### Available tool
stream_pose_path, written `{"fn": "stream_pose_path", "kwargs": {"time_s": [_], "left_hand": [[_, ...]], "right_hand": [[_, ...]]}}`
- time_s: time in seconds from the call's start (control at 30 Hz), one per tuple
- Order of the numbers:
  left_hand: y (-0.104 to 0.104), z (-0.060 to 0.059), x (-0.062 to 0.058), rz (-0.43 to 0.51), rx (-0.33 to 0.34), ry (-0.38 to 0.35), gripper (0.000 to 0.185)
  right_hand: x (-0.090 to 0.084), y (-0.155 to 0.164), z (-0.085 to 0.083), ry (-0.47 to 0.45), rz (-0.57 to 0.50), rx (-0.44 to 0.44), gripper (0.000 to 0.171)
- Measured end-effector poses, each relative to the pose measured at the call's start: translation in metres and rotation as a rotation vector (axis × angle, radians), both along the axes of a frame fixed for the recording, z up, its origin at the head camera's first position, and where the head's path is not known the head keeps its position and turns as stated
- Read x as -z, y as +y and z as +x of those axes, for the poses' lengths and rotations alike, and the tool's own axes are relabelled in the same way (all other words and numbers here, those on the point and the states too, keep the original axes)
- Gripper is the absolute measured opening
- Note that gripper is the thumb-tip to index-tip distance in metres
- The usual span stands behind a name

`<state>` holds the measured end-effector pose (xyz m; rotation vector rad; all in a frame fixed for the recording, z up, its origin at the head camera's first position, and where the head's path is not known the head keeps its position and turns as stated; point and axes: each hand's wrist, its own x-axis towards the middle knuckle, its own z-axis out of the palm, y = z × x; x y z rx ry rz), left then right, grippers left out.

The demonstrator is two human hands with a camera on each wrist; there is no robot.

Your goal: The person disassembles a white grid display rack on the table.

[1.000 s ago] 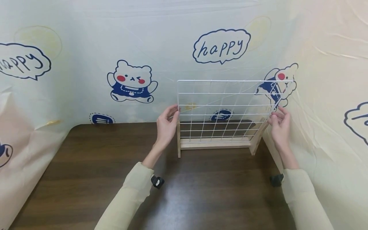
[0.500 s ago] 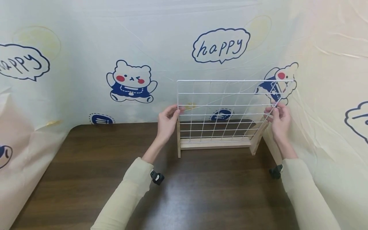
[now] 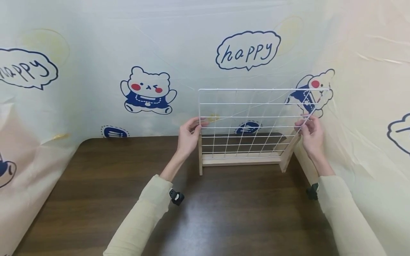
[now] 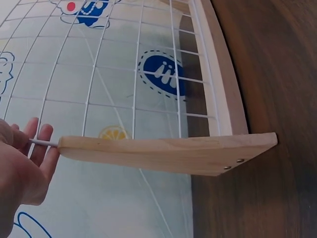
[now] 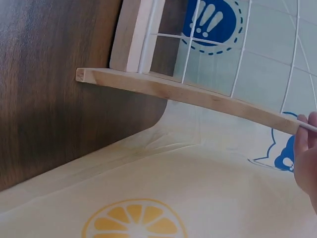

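Pinching a white wire grid (image 3: 243, 89) by its left edge with the left hand (image 3: 189, 137), just above the tip of the left wooden side piece (image 3: 200, 156). Gripping the same grid by its right edge with the right hand (image 3: 312, 137), just above the right wooden side piece (image 3: 289, 154); partly cut off at the border in the right wrist view. Set between the 2 hands, with the top wire well above both and the lowest wire well below, along the pale wooden crossbar (image 3: 241, 162). Joined by that crossbar at the foot, from 1 side piece to the other. Showing 2 screw heads (image 4: 240, 160) low on the outer face of the left side piece. Standing on the brown counter (image 3: 128, 195), near its right rear corner. Hung behind, a pale cloth (image 3: 192, 42) printed with 2 bears (image 3: 148, 90) and, higher up, a "happy" speech cloud (image 3: 248, 51). Worn on the arms, 2 cream sleeves (image 3: 137, 217) and, at the wrists, 2 black devices (image 3: 176, 197).
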<state>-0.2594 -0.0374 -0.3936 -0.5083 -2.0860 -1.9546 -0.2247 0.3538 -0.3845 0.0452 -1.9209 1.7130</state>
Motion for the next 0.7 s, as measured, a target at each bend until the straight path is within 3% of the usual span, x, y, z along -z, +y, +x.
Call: {"fn": "stream_pose_path", "kwargs": {"time_s": [0.3, 0.53, 0.7], "left_hand": [[0.0027, -0.0038, 0.0073, -0.014, -0.038, 0.025, 0.024], [0.0037, -0.0043, 0.0071, -0.02, -0.043, 0.042, 0.025], [0.0037, -0.0033, 0.0081, -0.023, -0.053, 0.038, 0.027]], "right_hand": [[0.002, -0.0024, 0.001, -0.01, 0.188, 0.045, 0.031], [0.0026, -0.0011, 0.002, -0.004, 0.208, 0.06, 0.03], [0.0014, -0.0002, 0.0007, 0.008, 0.132, 0.045, 0.031]]}}
